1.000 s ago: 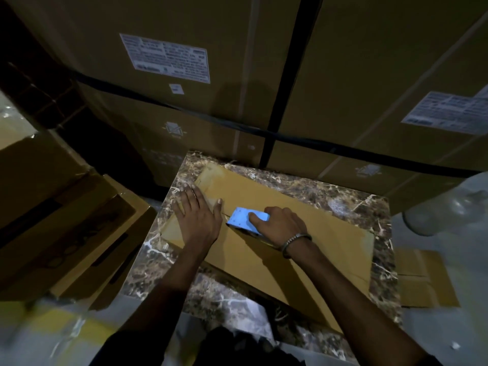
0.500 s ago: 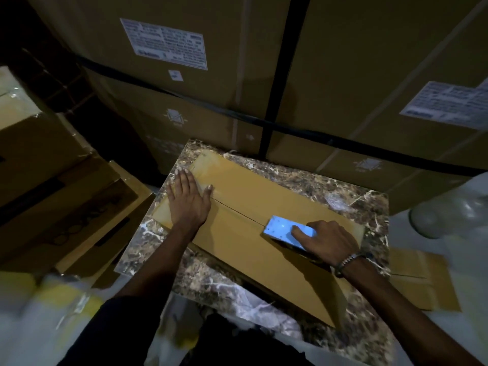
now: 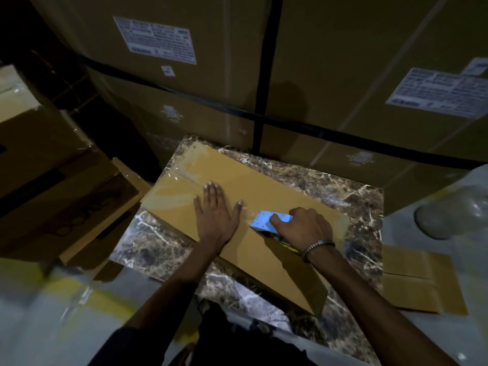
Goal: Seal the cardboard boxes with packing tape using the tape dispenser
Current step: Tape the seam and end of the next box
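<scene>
From the head view, a flat, smooth, tan cardboard box (image 3: 245,207) lies slantwise on a glossy brown-and-white marble-patterned counter (image 3: 351,204), its centre seam running from the far left corner toward the near right. The left hand (image 3: 215,215) lies flat with straight, spread fingers, pressing the flaps down just beside the seam. The right hand (image 3: 301,228) curls round a light-blue, hard plastic tape dispenser (image 3: 266,221), which rests on the box top near its right end, just beside the left thumb. A shiny, clear film of packing tape (image 3: 184,173) shows along the seam toward the far left corner and glints on the cardboard.

Risks, as I judge them: the box overhangs the counter's left edge, so a hard pull could slide or pivot it if the pressing hand lets up. If the dispenser tilts off the seam, the tape may wander, wrinkle or trap bubbles. The thumb sits close to the dispenser's front, where a cutting edge may be; I cannot see the blade in this dim light.

Behind stand big, matt brown cartons (image 3: 343,75) with black straps (image 3: 265,70) and white labels (image 3: 155,39).
</scene>
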Tool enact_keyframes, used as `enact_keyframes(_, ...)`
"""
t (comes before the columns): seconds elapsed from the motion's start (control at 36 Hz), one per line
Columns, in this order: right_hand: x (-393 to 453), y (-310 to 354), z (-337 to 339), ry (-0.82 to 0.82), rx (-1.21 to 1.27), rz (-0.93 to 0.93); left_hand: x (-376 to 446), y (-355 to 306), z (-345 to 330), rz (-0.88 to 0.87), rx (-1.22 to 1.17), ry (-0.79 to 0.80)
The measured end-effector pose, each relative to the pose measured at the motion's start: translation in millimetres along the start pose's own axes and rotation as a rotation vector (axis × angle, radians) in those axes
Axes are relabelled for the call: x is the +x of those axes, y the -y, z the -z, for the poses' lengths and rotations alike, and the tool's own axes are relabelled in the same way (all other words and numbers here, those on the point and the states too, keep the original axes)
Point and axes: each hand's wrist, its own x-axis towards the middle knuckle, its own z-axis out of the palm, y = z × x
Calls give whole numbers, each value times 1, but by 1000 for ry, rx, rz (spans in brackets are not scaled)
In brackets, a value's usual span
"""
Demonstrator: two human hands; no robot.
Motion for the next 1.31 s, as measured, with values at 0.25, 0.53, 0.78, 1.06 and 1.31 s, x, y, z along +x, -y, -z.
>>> enact_keyframes(0.25,-5,-9,16,113,-5,9,-12,-13,-14,-16,53,1)
enact_keyframes(0.53,-29,-69,42,161,-1,30,-10,-11,-14,5,68,6)
enact_keyframes(0.78,-58,-145,37,12,-98,-15,-11,-13,-11,-4,62,-1)
enact_keyframes(1.06,-44,-134,35,15,-117,15,-60,-81,-13,-143,67,38)
enact_keyframes(1.31,-43,-144,34,23,-48,51,-101,-132,-40,-285,12,3)
